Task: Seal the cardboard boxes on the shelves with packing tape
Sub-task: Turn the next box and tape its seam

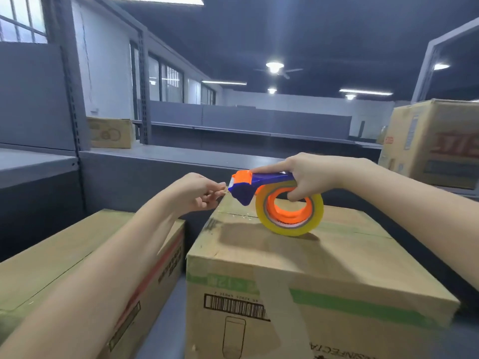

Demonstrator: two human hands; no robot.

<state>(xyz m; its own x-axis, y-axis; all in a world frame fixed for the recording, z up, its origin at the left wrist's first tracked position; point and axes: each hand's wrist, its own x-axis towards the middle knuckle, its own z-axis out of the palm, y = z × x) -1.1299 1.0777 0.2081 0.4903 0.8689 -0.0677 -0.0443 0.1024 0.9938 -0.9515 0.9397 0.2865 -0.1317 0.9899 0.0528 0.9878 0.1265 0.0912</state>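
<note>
A blue and orange tape dispenser with a yellowish tape roll rests on top of the middle cardboard box. My right hand grips the dispenser's handle, index finger stretched along its top. My left hand pinches the loose tape end at the dispenser's orange nose, above the box's far left corner. A strip of tape runs down the box's front face. A second cardboard box stands to the left, under my left forearm.
Grey metal shelving runs behind the boxes, with upright posts at the left. A small cardboard carton sits on the far left shelf. A printed carton stands at the right on the shelf.
</note>
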